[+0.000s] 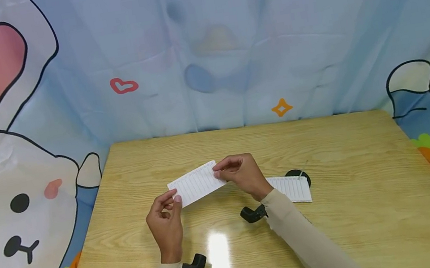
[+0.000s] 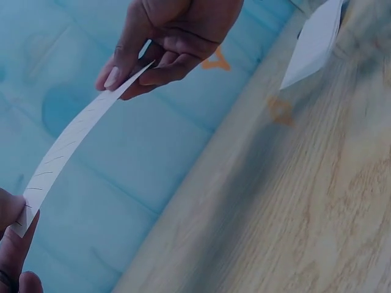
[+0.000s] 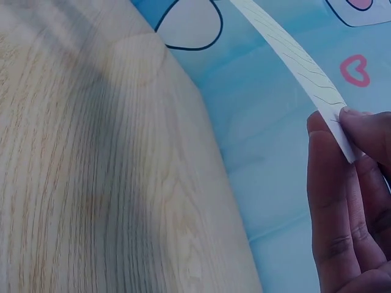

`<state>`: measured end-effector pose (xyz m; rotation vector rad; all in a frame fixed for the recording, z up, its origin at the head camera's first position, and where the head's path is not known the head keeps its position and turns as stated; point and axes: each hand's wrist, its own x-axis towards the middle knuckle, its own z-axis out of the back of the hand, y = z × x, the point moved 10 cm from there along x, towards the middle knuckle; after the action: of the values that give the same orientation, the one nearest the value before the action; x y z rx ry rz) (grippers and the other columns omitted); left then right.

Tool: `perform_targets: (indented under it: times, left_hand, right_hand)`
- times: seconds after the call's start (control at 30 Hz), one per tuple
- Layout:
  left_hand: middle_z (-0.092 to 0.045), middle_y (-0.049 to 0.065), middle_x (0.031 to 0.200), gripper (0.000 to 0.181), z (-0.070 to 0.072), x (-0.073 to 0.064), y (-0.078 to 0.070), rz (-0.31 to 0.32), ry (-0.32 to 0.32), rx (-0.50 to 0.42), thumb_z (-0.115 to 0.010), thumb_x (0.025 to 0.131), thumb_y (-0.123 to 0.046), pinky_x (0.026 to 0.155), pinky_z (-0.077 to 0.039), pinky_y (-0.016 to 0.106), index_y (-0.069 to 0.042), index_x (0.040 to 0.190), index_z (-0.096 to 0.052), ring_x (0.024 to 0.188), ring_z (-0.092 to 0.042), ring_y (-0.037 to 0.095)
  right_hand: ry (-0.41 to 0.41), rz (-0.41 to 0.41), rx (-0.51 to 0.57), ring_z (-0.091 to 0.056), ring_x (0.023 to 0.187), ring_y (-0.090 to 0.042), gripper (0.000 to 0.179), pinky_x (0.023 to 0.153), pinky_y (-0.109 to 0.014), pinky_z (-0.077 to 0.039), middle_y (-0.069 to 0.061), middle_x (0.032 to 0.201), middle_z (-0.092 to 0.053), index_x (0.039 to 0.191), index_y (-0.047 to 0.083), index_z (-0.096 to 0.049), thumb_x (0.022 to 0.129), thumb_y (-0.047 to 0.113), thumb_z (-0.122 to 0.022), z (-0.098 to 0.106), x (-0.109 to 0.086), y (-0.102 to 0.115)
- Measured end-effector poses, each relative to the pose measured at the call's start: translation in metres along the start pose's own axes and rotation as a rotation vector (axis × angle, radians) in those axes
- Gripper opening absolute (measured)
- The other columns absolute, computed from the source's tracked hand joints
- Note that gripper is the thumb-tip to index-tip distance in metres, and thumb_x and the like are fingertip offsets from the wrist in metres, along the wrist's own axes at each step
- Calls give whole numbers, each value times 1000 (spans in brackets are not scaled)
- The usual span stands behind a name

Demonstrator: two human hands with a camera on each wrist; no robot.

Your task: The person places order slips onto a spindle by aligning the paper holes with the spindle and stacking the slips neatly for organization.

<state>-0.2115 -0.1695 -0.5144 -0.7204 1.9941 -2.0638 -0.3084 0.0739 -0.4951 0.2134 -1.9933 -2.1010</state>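
A white sheet of paper (image 1: 197, 184) with printed parallel lines is held up above the table between both hands. My left hand (image 1: 167, 226) pinches its left end between thumb and fingers. At the opposite end, my right hand (image 1: 243, 174) pinches the sheet's right edge. The paper (image 2: 64, 149) bows slightly along its length in the left wrist view. In the right wrist view, thumb and fingers (image 3: 333, 201) grip one end of it. A similar lined white stack or pad (image 1: 293, 188) lies on the table, partly hidden behind the right forearm.
Beside the pad sits a round black object (image 1: 302, 175), largely covered, with a thin pale piece across it. The wooden table (image 1: 360, 223) meets a blue cartoon-printed curtain (image 1: 302, 45) at the back and sides. Black wrist cameras (image 1: 194, 266) are strapped to both wrists.
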Motion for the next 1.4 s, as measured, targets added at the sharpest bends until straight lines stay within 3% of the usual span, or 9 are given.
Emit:
perform_targets:
  times: [0.2,0.57,0.87,1.13,1.4]
  left_hand:
    - [-68,16,95,13,-4,2,-10,-45,13,3,-77,98,-9,73,-40,21,-5,110,-80,86,-55,10]
    - [-68,19,97,16,-13,3,-18,-58,29,2,-78,96,-5,72,-38,22,-2,111,-79,85,-52,10]
    - [-68,16,92,12,-22,5,-23,-50,65,-12,-78,97,-10,73,-39,22,-6,108,-81,87,-54,14]
    - [-69,16,91,11,-31,5,-26,-55,82,-6,-78,97,-10,72,-40,21,-8,107,-81,87,-54,13]
    - [-70,17,91,11,-45,3,-29,-53,115,-25,-78,96,-10,72,-39,21,-9,107,-82,88,-53,15]
  right_hand:
    - [-9,1,13,-76,85,-12,17,75,-27,-61,-20,109,-78,106,-2,-80,92,7,-82,4,-3,5]
    - [-36,16,1,-76,86,-12,16,77,-29,-62,-19,108,-77,106,-3,-80,92,6,-82,15,-8,14]
    - [-62,8,20,-76,87,-12,23,79,-30,-63,-7,104,-78,110,-8,-78,92,6,-82,25,-13,18]
    - [-67,19,16,-77,88,-12,22,80,-31,-64,-12,109,-78,110,-6,-78,93,6,-81,35,-19,23]
    - [-88,29,28,-77,90,-11,22,80,-30,-63,0,104,-78,111,-8,-77,93,5,-81,49,-27,25]
